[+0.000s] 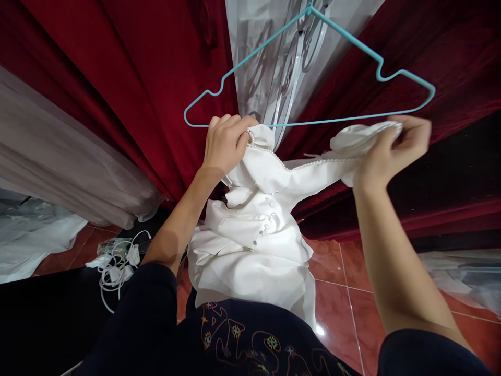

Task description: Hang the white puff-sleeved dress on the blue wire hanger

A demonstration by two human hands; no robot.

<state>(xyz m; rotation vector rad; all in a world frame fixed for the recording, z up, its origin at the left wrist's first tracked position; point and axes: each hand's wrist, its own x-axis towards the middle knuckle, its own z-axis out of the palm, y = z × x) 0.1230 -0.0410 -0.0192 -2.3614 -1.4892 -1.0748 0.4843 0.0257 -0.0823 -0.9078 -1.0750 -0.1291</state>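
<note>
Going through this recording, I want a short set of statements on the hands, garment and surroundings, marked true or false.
1. The left hand grips the white garment. True.
2. The clothes hanger is red. False: it is turquoise.
3. Pearl-like beads run along the garment's upper edge. True.
4. The right hand is apart from the garment. False: it holds it.
5. White cables lie on the person's right. False: they lie on the left.

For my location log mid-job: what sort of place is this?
Probably a bridal shop or dressing room, judging by the beaded white garment, the turquoise hanger and the long red drapes.
</note>
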